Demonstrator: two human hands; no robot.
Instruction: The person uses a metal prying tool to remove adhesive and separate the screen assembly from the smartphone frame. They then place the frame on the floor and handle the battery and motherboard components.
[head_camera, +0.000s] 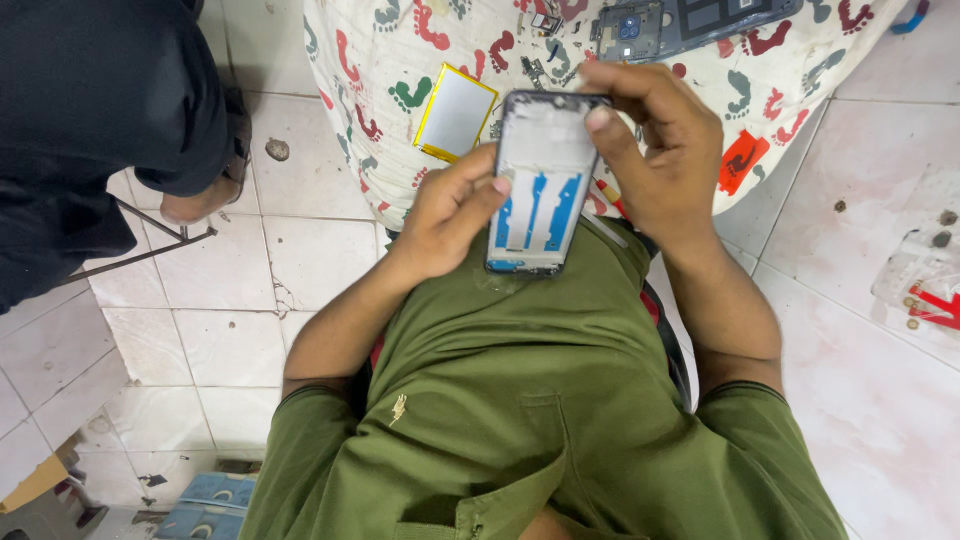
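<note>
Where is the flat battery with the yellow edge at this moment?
In the head view, the battery lies on the footprint-patterned cloth, just left of the phone frame held by both hands.

left hand and right hand grip a phone frame above a footprint-patterned cloth.

Both forearms are converging before the chest. The left hand is curling its fingers in a grip, thumb extended; the right hand is arching over, fingertips pinching.
</note>
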